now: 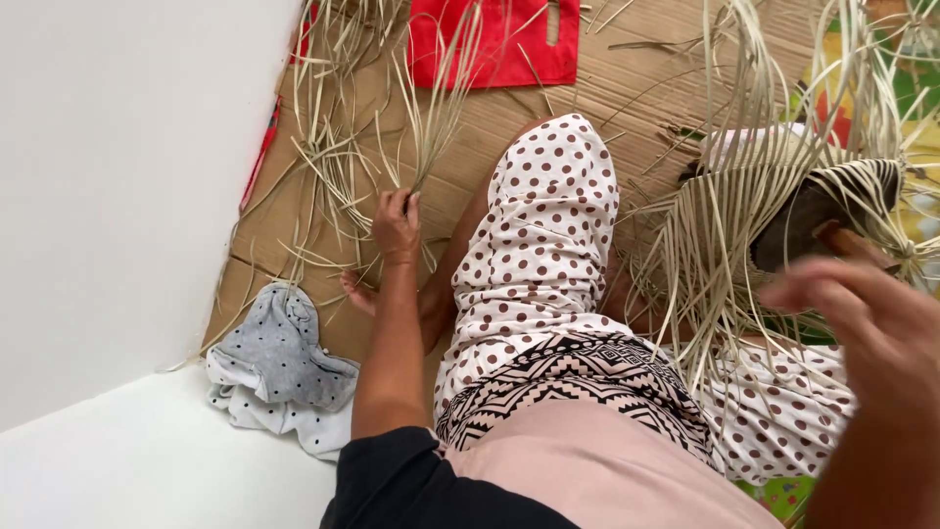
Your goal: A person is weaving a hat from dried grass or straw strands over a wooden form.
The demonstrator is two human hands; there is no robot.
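My left hand (396,225) reaches down to the cardboard floor and is closed around a bunch of pale reed strips (441,108) that fan upward from the fist. My right hand (862,313) is raised close to the camera, blurred, fingers spread, holding nothing that I can see. Just beyond it lies a half-woven basket (783,211) with a dark inside and many long loose strips sticking out. My bent leg in white trousers with brown dots (543,225) lies between the two hands.
Loose reed strips (323,167) are scattered over the cardboard sheet (636,88). A red fabric bag (509,39) lies at the top. A grey and white dotted cloth (279,367) is bunched by the white wall (117,176). A colourful mat (916,98) shows at right.
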